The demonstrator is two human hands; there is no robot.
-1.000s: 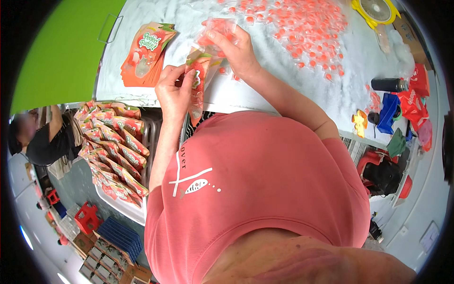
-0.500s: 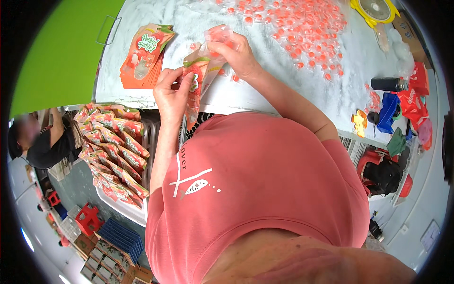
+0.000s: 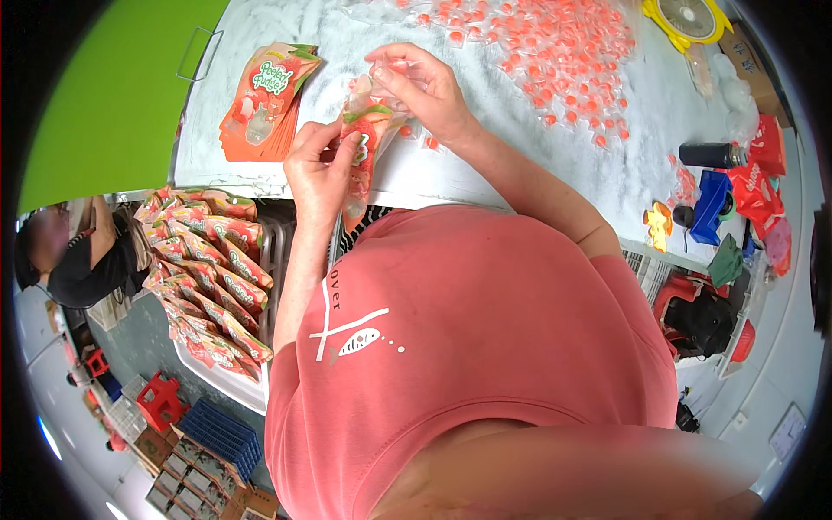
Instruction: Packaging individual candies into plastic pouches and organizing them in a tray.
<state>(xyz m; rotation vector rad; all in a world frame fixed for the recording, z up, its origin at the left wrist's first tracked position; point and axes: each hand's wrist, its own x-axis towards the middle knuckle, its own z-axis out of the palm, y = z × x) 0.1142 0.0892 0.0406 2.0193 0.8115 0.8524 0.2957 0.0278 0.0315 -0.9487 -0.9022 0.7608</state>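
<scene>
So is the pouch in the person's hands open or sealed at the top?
Open. The left hand holds the pouch upright by its side, and the right hand has its fingers at the spread mouth. How full it is, cannot tell.

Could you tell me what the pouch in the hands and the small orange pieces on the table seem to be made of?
The pouch, held by the left hand and right hand, looks like thin glossy plastic film: printed orange, with a clear part and shine. The small orange pieces seem wrapped in clear plastic, since each glints; their contents cannot be told. The table appears to have a pale, matte cover.
</scene>
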